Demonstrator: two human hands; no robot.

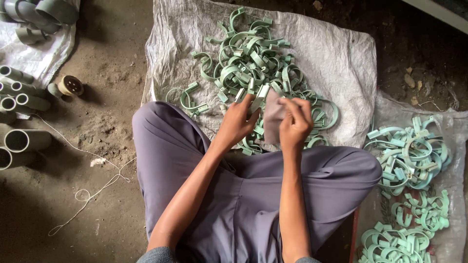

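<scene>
Clamps, pale green curved plastic (253,63), still heaped mid-sack (336,53); my left hand (239,122) pinches one clamp (258,97), right hand (295,122) grips grey abrasive sheet (273,117); I judge the mint finished pile (409,156) right of the sack roughly half the work.

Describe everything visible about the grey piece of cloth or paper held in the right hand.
The grey sheet is a small, dull brownish-grey, flexible piece, cloth or abrasive paper; which one cannot be told. It hangs roughly upright, slightly creased, pinched at its upper right edge by the right hand. Its left edge meets the pale green clip gripped by the left hand. It sits above the person's lap, in front of the heap of green clips on the white sack.
</scene>
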